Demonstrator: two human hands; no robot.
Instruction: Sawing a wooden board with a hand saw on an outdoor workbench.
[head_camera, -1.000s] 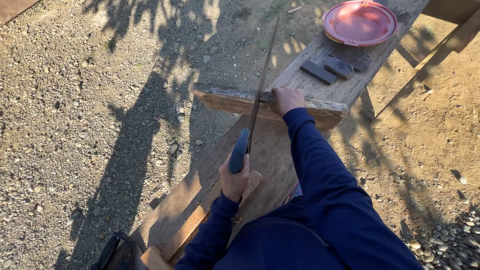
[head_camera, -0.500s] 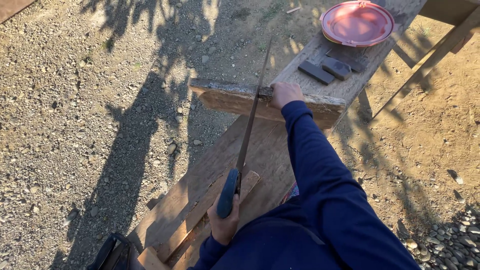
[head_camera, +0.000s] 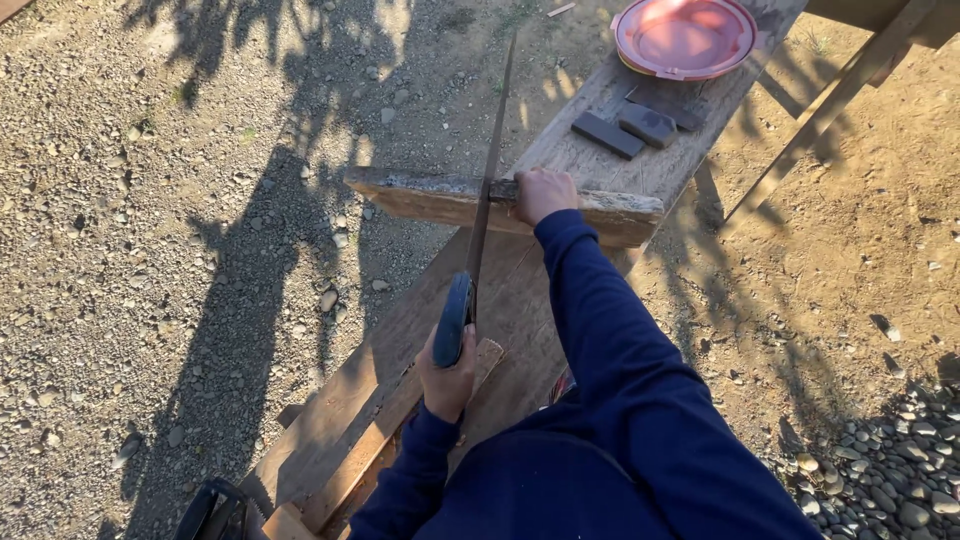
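A hand saw with a blue handle (head_camera: 452, 322) and a long thin blade (head_camera: 490, 170) stands on edge across a rough wooden board (head_camera: 420, 197). My left hand (head_camera: 446, 377) is shut on the saw's handle, low and close to my body. My right hand (head_camera: 545, 192) presses down on the board just right of the blade. The board lies crosswise on a long plank bench (head_camera: 520, 290), its left end sticking out over the gravel. Both arms are in dark blue sleeves.
A pink round plate (head_camera: 685, 35) sits at the bench's far end, with two dark flat blocks (head_camera: 607, 135) (head_camera: 648, 125) before it. A slanted wooden brace (head_camera: 820, 110) stands on the right. Gravel lies to the left, a black object (head_camera: 215, 510) at bottom left, pebbles (head_camera: 890, 470) at bottom right.
The saw was pulled back toward my body half a second ago, and it has now gone forward again along the cut. My right hand has stayed on the board.
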